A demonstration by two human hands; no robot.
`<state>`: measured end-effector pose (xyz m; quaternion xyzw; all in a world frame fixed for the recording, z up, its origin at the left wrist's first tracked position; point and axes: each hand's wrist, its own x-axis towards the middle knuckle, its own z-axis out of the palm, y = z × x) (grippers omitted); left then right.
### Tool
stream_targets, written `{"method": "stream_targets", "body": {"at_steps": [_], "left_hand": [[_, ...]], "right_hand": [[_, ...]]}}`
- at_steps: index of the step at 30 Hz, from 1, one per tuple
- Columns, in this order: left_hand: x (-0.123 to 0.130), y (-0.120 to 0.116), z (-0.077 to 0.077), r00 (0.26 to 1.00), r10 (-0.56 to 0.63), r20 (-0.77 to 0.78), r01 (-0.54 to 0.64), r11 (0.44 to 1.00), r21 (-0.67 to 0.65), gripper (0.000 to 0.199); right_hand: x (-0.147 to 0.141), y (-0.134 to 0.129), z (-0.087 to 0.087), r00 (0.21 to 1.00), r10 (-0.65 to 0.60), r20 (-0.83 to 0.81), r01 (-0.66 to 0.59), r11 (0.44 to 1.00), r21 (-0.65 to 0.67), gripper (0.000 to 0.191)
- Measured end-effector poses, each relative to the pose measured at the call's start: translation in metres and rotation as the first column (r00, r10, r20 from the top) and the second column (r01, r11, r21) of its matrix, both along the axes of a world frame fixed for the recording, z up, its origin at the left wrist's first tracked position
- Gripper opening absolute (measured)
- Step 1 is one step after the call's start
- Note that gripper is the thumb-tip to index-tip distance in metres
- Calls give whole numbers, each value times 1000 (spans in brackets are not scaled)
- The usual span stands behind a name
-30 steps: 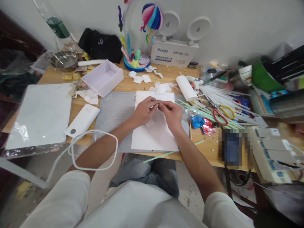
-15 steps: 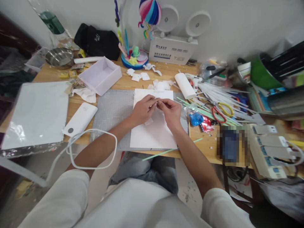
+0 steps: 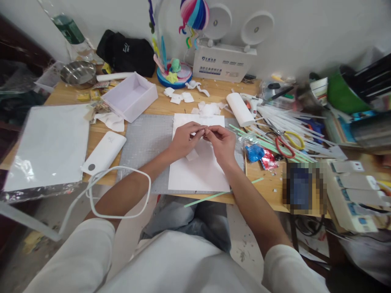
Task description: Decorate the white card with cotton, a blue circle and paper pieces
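Note:
Above a white sheet of paper [image 3: 195, 177], my left hand [image 3: 187, 139] and my right hand [image 3: 222, 143] meet at the fingertips. Both are closed in a pinch. Whatever lies between the fingers is too small to make out. A small white scrap [image 3: 192, 155] shows just below my left hand, over the sheet. Under the sheet lies a grey cutting mat [image 3: 143, 138]. A pale green strip [image 3: 207, 199] crosses the table's front edge, passing beneath my right forearm.
Scissors [image 3: 285, 146], a glue gun [image 3: 253, 103], white strips [image 3: 277, 120] and a white roll [image 3: 240, 110] lie at right. A power strip [image 3: 351, 195] sits beyond. Left are a power bank [image 3: 105, 152], its white cable [image 3: 149, 191] looping over my left forearm, and an open box [image 3: 131, 97].
My hands stay together over the sheet, with only a slight shift of the fingers. The whole view has slid a little, so things appear slightly farther right.

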<state>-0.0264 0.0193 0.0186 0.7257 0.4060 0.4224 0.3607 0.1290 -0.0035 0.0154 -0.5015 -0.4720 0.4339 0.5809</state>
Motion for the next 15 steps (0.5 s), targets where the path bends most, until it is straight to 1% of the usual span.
{"method": "stream_targets", "body": {"at_steps": [2, 5, 8, 11, 15], "left_hand": [[0, 1, 0, 1000, -1, 2, 1, 1000, 3, 23], [-1, 1, -1, 1000, -15, 7, 15, 1000, 20, 22], [-1, 1, -2, 1000, -13, 7, 13, 999, 47, 23], [-1, 0, -3, 1000, 20, 6, -20, 999, 49, 22], [-1, -1, -2, 998, 52, 27, -53, 998, 19, 21]], "right_hand": [[0, -1, 3, 999, -11, 36, 10, 1000, 25, 15], [-1, -3, 8, 988, -47, 145, 39, 997, 61, 14], [-2, -6, 10, 973, -56, 222, 43, 997, 63, 14], [-3, -7, 10, 973, -43, 228, 29, 998, 63, 14], [-4, -7, 10, 983, -21, 180, 14, 999, 38, 13]]}}
